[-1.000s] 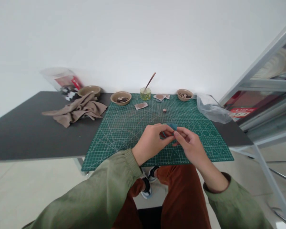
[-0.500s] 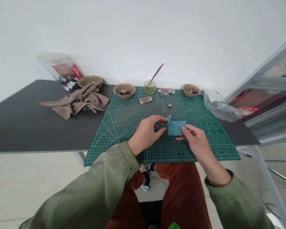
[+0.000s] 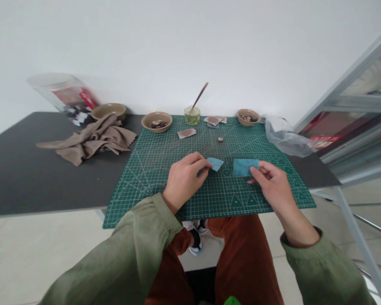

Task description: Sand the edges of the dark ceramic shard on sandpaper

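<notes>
Left hand (image 3: 184,180) pinching small blue piece (image 3: 215,164), right hand (image 3: 273,183) pinching blue strip (image 3: 244,167); pieces apart, over green cutting mat (image 3: 139,199).

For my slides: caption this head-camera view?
Left hand holds one blue scrap, right hand another, over a green cutting mat.
</notes>
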`<state>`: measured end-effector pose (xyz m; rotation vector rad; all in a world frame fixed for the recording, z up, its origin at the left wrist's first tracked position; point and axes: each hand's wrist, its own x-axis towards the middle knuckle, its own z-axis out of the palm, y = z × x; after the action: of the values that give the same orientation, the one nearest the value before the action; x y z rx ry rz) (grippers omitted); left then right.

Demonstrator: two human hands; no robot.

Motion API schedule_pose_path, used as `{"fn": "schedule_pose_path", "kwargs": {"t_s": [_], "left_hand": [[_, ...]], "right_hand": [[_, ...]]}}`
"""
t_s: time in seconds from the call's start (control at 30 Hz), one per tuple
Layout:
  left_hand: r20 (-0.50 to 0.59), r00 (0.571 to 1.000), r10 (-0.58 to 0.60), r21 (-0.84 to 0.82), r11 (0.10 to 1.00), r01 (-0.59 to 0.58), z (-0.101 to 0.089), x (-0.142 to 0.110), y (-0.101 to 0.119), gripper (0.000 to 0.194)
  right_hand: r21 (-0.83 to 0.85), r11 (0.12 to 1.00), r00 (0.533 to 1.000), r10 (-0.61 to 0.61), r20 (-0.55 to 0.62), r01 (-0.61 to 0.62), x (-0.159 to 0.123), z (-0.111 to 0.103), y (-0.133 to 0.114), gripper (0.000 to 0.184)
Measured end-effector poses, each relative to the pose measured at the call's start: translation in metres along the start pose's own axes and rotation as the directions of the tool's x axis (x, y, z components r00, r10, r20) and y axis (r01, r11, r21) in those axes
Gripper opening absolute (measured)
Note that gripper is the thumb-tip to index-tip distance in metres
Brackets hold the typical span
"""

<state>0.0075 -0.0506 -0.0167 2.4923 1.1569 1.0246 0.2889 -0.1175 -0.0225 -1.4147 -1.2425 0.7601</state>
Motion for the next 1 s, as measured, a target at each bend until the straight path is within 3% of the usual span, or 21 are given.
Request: {"fn": "schedule_pose_path", "kwargs": {"t_s": [0.13,0.27,0.37,0.5,0.63,0.77,0.93,1.0], "left_hand": [[0.138,0.988,0.065,0.029,0.997,-0.07,0.001,-0.001,-0.002,0.005],[0.202,0.976,0.087,0.045,0.994,-0.098,0.001,0.0,0.0,0.006],[0.214,0.973,0.084,0.06,0.993,-0.099,-0.001,0.0,0.002,0.009],[0.209,0.974,0.084,0.065,0.993,-0.1,-0.005,0.003,0.011,0.019],[0.2,0.973,0.114,0.059,0.99,-0.128,0.0,0.028,0.032,0.016],[0.173,0.969,0.179,0.054,0.98,-0.19,0.036,0.086,0.073,0.034],[0.184,0.955,0.234,0.083,0.964,-0.253,0.111,0.18,0.125,0.064],[0.208,0.954,0.216,0.095,0.966,-0.239,0.135,0.211,0.134,0.052]], "right_hand": [[-0.094,0.994,0.992,-0.07,-0.109,0.06,0.002,-0.026,0.009,0.029],[-0.213,0.973,0.971,-0.128,-0.2,0.085,0.002,-0.055,0.02,0.028],[-0.257,0.966,0.961,-0.084,-0.265,0.013,0.001,-0.076,0.031,0.031],[-0.184,0.981,0.938,-0.008,-0.347,-0.06,0.004,-0.109,0.046,0.04],[-0.161,0.982,0.903,0.023,-0.429,-0.101,0.018,-0.147,0.052,0.041],[-0.133,0.985,0.896,0.037,-0.443,-0.107,0.044,-0.172,0.058,0.042],[-0.131,0.987,0.938,0.047,-0.342,-0.098,0.078,-0.174,0.068,0.049],[-0.165,0.984,0.946,0.008,-0.324,-0.065,0.087,-0.17,0.069,0.052]]}}
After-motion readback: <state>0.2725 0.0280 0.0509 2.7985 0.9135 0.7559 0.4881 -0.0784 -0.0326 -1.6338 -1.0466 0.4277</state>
